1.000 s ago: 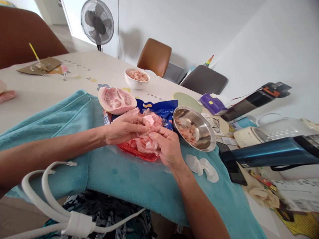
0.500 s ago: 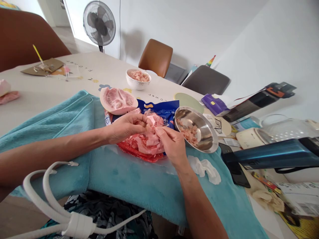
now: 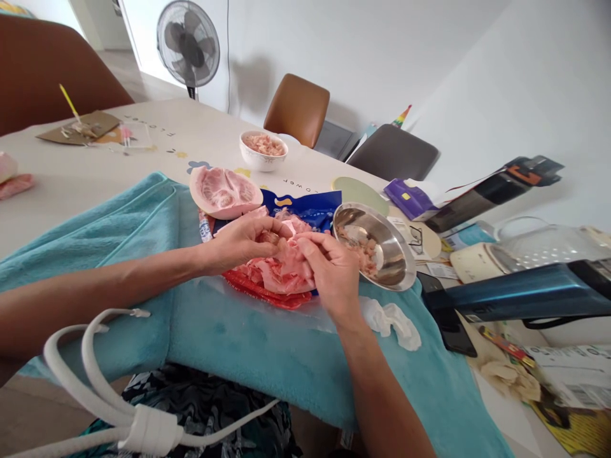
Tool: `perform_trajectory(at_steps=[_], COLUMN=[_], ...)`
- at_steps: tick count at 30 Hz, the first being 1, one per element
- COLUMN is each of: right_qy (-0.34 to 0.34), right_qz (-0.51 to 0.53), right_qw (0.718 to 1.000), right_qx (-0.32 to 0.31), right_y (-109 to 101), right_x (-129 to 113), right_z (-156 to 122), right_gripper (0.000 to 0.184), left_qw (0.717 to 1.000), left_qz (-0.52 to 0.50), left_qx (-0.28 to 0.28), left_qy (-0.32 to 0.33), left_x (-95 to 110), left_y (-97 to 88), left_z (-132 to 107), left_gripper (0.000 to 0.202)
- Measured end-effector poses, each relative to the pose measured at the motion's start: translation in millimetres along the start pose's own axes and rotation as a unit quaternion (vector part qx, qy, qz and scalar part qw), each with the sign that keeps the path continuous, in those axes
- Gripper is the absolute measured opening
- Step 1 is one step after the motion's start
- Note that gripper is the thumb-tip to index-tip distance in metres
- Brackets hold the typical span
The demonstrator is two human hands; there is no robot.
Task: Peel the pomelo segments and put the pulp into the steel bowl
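Both hands meet over a heap of pink pomelo peelings [image 3: 274, 273] lying on a red and blue bag [image 3: 310, 210]. My left hand [image 3: 241, 243] is curled, its fingers pinching a small piece of pomelo flesh. My right hand [image 3: 331, 273] is closed too, its fingertips pulling at the same piece from the right. A cut pomelo half [image 3: 223, 191] lies just behind them. A steel bowl [image 3: 389, 248] with bits of pulp stands right of my right hand. All this rests on a teal towel [image 3: 229, 337].
A white bowl [image 3: 262, 149] of pulp stands further back on the table [image 3: 95, 172]. Crumpled white tissue [image 3: 396, 321] lies near my right wrist. A black phone [image 3: 443, 318], a blue flask [image 3: 515, 296], glasses and papers crowd the right side. Chairs and a fan [image 3: 188, 44] stand behind.
My right hand has risen from the near side of the heap to meet the left hand's fingertips. The left hand has stayed in place.
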State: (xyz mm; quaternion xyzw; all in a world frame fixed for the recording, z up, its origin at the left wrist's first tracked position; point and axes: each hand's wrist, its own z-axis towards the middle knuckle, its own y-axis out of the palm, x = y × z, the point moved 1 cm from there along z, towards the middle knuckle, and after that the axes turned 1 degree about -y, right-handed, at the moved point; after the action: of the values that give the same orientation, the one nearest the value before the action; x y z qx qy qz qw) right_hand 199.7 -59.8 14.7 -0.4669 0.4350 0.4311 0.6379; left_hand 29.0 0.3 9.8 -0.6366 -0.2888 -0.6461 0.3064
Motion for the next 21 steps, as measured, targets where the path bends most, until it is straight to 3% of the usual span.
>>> perform_trajectory(at_steps=[6, 11, 16, 21], right_qy=[0.026, 0.028, 0.059, 0.105], right_qz=[-0.019, -0.012, 0.096, 0.257], right_qw=[0.997, 0.998, 0.993, 0.958], right_qx=[-0.074, -0.048, -0.043, -0.07], right_y=[13.7, 13.2, 12.6, 16.9], right_x=[-1.7, 0.4, 2.1, 5.2], right_z=[-4.4, -3.6, -2.1, -0.6], right_gripper=[0.013, 0.011, 0.013, 0.016], left_qw=[0.991, 0.986, 0.997, 0.988], left_qz=[0.12, 0.147, 0.063, -0.138], left_qx=[0.001, -0.003, -0.013, -0.07], left_qy=[0.058, 0.08, 0.034, -0.016], left_x=[-1.7, -0.8, 2.5, 2.1], left_y=[1.0, 0.6, -0.7, 0.9], left_z=[-0.6, -0.2, -0.3, 2.0], left_gripper=[0.039, 0.03, 0.014, 0.014])
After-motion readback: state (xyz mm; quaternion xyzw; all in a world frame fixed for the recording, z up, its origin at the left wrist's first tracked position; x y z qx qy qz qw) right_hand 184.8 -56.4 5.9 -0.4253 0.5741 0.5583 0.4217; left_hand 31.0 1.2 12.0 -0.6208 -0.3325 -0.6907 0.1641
